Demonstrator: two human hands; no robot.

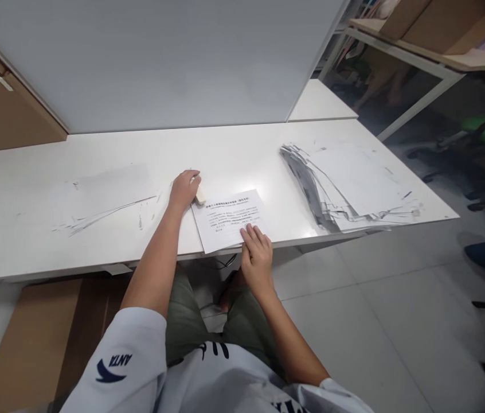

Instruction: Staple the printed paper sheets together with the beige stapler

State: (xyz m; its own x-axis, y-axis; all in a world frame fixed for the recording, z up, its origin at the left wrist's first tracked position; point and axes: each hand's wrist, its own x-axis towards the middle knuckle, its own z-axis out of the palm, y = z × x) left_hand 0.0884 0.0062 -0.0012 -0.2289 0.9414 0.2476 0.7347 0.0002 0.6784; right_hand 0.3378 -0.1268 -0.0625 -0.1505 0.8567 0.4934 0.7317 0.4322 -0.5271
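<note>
A printed sheet of paper (229,215) lies at the front edge of the white table, its lower edge reaching slightly past it. At its upper left corner my left hand (184,188) is closed over a small cream stapler (200,196), mostly hidden under the fingers; only one end shows against the paper. My right hand (257,255) holds the sheet's lower right corner, fingers on top and thumb by the edge. Whether several sheets lie together there, I cannot tell.
An untidy stack of papers (349,180) covers the table's right end. Some thin white sheets (113,192) lie at the left. A grey-white panel (173,63) stands along the back. Cardboard boxes (6,109) are at the far left, another box (31,338) below the table.
</note>
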